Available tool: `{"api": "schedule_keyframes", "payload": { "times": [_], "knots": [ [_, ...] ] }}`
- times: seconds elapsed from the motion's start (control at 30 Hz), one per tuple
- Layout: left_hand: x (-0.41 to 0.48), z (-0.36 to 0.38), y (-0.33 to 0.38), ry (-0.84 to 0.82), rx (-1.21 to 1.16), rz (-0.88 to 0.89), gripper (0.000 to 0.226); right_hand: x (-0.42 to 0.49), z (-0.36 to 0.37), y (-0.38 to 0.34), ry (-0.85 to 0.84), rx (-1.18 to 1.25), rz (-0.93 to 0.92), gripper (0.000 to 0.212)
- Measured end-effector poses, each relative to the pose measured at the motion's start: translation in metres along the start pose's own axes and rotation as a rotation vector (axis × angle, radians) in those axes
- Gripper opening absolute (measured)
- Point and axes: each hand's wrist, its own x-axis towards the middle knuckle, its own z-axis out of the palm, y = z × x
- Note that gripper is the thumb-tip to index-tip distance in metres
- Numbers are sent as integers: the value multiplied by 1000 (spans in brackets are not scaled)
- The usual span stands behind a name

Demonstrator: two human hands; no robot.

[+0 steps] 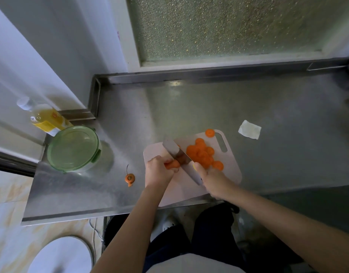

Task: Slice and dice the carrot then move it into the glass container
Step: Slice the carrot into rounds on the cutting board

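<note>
Slicing well along. Your left hand (159, 170) grips short carrot stub (172, 164) on pale pink cutting board (230, 170). Your right hand (211, 178) wraps round handle of knife (175, 152), broad steel blade set against stub's cut face. Heap of thin round slices (203, 154) lies right of blade, stray slice (209, 133) at board's far edge. Dicing not begun, nothing moved yet. Glass container (74, 148) sits well left on brushed steel counter (268, 107). Its green clip lid seems shut, though glare leaves that unsure. Trimmed carrot top (129, 177) lies on counter between container and board.
</note>
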Motion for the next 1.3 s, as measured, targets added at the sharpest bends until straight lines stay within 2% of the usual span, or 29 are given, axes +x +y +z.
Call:
{"api": "schedule_keyframes", "payload": {
  "times": [0.27, 0.4, 0.73, 0.87, 1.0, 1.2, 1.3],
  "knots": [
    [-1, -2, 6, -1, -29, -33, 21, 7, 1, 1, -29, -3, 24, 64],
    [-4, -3, 7, -2, 13, -2, 23, 21, 14, -7, 80, -83, -26, 58],
    [-10, -7, 11, 22, 1, 35, 17, 45, 32, -16, 77, -41, -74, 68],
    [-11, -7, 11, 30, -23, 48, 16, 45, 32, -12, 124, -52, -99, 67],
    [-11, -8, 8, 24, -19, 88, 17, 46, 31, -10, 102, -35, -86, 64],
    [-10, -2, 5, -21, 69, 67, 22, 45, 31, -7, 116, -13, -105, 65],
    [-17, -2, 4, -4, 31, 42, 32, 45, 31, -7, 125, -35, -118, 64]
  ]
}}
